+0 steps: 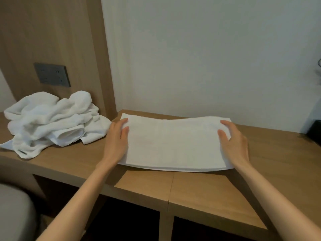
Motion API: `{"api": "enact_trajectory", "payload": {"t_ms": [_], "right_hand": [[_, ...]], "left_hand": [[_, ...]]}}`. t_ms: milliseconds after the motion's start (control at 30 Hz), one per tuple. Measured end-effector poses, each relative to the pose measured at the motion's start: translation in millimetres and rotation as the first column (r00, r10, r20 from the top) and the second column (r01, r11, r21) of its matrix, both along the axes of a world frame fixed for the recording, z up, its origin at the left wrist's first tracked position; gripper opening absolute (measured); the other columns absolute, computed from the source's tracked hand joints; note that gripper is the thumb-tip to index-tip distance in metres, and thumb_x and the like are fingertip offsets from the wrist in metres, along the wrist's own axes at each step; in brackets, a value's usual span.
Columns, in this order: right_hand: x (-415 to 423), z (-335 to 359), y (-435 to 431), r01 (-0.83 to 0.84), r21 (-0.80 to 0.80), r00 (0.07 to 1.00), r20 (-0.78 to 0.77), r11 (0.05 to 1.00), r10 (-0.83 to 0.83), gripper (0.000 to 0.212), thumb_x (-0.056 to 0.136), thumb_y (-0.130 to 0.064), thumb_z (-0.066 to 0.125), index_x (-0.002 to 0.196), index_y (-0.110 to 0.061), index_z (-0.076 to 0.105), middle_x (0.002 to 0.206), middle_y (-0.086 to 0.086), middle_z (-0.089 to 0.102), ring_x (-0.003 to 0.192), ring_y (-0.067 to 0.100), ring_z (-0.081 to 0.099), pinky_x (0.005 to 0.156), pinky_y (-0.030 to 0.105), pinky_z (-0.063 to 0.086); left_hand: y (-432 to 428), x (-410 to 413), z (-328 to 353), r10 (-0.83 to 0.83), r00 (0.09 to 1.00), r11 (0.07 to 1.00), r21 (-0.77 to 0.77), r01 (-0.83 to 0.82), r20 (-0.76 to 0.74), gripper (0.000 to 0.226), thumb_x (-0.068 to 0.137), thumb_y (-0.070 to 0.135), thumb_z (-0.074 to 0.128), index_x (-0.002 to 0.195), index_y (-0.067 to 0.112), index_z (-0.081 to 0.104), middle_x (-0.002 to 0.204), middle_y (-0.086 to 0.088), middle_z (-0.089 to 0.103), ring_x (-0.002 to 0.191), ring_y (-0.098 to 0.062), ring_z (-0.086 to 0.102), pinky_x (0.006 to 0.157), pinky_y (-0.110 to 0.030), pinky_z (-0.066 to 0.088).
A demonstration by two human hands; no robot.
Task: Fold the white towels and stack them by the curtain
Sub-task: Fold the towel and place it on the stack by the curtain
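Observation:
A white towel (173,143), folded into a flat rectangle, lies on the wooden desk (271,153) against the wall. My left hand (117,140) rests on its left end, fingers and thumb lying on top of the cloth. On the right end my right hand (234,141) lies the same way, fingers pointing to the far edge. Neither hand lifts the cloth. A heap of crumpled white towels (50,122) sits on the desk to the left, apart from my hands.
A grey socket plate (52,74) is set in the wooden panel behind the heap. A dark object (315,132) stands at the desk's far right. Open shelves (121,221) lie below the desk, and a grey seat (15,214) is at the lower left.

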State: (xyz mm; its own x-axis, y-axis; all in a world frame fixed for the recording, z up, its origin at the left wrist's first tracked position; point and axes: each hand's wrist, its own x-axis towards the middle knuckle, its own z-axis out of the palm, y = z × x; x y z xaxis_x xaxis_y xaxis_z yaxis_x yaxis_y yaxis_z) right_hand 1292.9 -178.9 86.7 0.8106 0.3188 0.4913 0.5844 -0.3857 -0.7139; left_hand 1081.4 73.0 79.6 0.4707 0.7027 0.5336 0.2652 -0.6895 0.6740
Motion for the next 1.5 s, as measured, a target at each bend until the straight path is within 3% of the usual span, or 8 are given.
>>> {"api": "enact_trajectory", "payload": {"t_ms": [233,433,667,767,900,1100,1333,1500], "right_hand": [[19.7,10.4,67.3,0.011,0.131,0.999,0.047,0.991,-0.017,0.033,0.099,-0.028,0.047,0.132,-0.028,0.050,0.134,-0.002,0.054,0.116,0.022,0.053,0.091,0.035,0.044],[39.4,6.4,124.2,-0.014,0.176,1.000,0.021,0.984,0.010,0.031,0.099,-0.030,0.048,0.130,-0.031,0.050,0.132,-0.004,0.053,0.109,0.009,0.047,0.089,0.032,0.044],[40.6,53.1,160.4,-0.043,0.140,0.993,-0.098,0.989,0.058,0.031,0.099,-0.031,0.048,0.130,-0.033,0.050,0.132,-0.004,0.053,0.115,0.016,0.050,0.094,0.037,0.045],[35.9,92.4,164.0,-0.063,0.123,0.990,-0.120,0.990,0.078,0.031,0.099,-0.027,0.049,0.130,-0.027,0.052,0.133,-0.001,0.054,0.118,0.020,0.051,0.094,0.030,0.041],[28.1,148.1,161.5,-0.081,0.080,0.984,-0.154,0.994,0.093,0.031,0.098,-0.024,0.050,0.129,-0.024,0.053,0.132,0.000,0.056,0.116,0.024,0.053,0.092,0.030,0.040],[13.7,202.6,156.2,-0.179,0.038,0.963,-0.200,0.983,0.183,0.031,0.099,-0.029,0.047,0.130,-0.029,0.051,0.134,-0.004,0.054,0.119,0.021,0.051,0.092,0.030,0.040],[-15.5,214.3,166.0,-0.327,0.079,0.907,-0.254,0.942,0.336,0.029,0.098,-0.030,0.046,0.127,-0.031,0.050,0.130,-0.005,0.055,0.115,0.019,0.051,0.097,0.040,0.045],[-46.2,206.9,191.9,-0.443,0.108,0.841,-0.292,0.890,0.455,0.029,0.099,-0.029,0.046,0.128,-0.029,0.050,0.132,-0.007,0.053,0.114,0.012,0.049,0.101,0.038,0.043]], "left_hand": [[59.8,14.4,20.3,0.048,0.995,0.996,0.071,-0.055,0.089,0.036,0.102,0.024,0.038,0.136,0.021,0.047,0.129,0.000,0.048,0.103,0.005,0.036,0.086,-0.011,0.026],[100.8,26.3,27.0,0.061,0.993,0.997,0.037,-0.065,0.101,0.034,0.102,0.026,0.039,0.135,0.022,0.047,0.131,0.001,0.047,0.108,0.001,0.039,0.091,-0.015,0.028],[120.7,23.8,78.3,0.101,0.994,0.994,-0.042,-0.100,0.045,0.032,0.102,0.023,0.040,0.132,0.019,0.049,0.123,0.001,0.048,0.100,0.008,0.036,0.083,-0.002,0.025],[120.3,15.5,116.6,0.120,0.992,0.992,-0.054,-0.118,0.035,0.031,0.101,0.021,0.041,0.131,0.018,0.050,0.123,-0.003,0.051,0.101,0.004,0.038,0.085,-0.004,0.026],[113.0,1.2,164.2,0.137,0.990,0.988,-0.077,-0.135,0.019,0.032,0.101,0.020,0.041,0.132,0.016,0.050,0.121,0.001,0.049,0.101,0.007,0.038,0.084,0.006,0.022],[86.5,-25.5,197.6,0.246,0.969,0.956,-0.172,-0.237,0.031,0.033,0.102,0.026,0.038,0.133,0.022,0.048,0.131,-0.001,0.048,0.112,0.000,0.039,0.097,-0.017,0.025],[58.2,-69.0,214.1,0.376,0.926,0.906,-0.221,-0.360,0.030,0.033,0.102,0.023,0.039,0.133,0.018,0.049,0.130,-0.005,0.050,0.115,-0.005,0.041,0.099,-0.016,0.026],[50.6,-112.6,216.0,0.466,0.885,0.864,-0.218,-0.453,0.007,0.034,0.101,0.023,0.040,0.134,0.017,0.049,0.121,-0.004,0.049,0.109,-0.009,0.043,0.092,-0.021,0.031]]}}
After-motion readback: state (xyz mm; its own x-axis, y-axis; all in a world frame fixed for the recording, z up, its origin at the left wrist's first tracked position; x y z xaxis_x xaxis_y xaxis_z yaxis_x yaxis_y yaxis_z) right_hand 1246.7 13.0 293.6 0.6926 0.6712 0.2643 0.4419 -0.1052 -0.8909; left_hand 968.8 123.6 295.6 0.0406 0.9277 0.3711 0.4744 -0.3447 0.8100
